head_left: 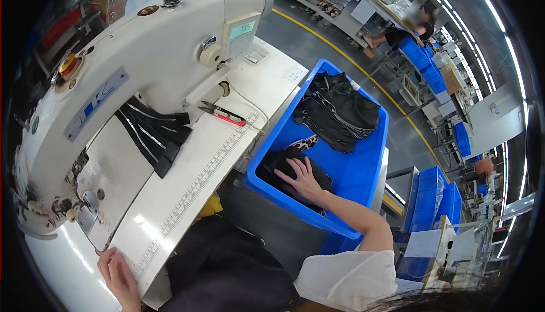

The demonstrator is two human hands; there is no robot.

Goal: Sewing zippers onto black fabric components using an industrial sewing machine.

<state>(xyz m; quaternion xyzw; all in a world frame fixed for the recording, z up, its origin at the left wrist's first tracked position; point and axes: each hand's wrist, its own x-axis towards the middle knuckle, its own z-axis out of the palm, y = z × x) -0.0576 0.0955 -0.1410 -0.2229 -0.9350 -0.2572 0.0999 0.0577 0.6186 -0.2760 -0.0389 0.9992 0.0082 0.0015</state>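
My right hand (305, 179) reaches down into a blue plastic bin (372, 159) at my right and lies flat, fingers spread, on a black fabric piece (278, 161) at the bin's near end. A stack of black fabric pieces (339, 110) fills the bin's far end. A bit of leopard-print cloth (306, 142) shows between them. My left hand (116, 275) rests with fingers on the near edge of the white sewing table (187, 181), beside a printed ruler strip. It holds nothing.
A large white industrial sewing machine (136, 68) spans the table. Black strips (153, 133) lie under its arm, and red-handled thread snips (224, 114) sit behind them. More blue bins (437, 198) stand at right. Another person (417, 25) works at a far bench across the aisle.
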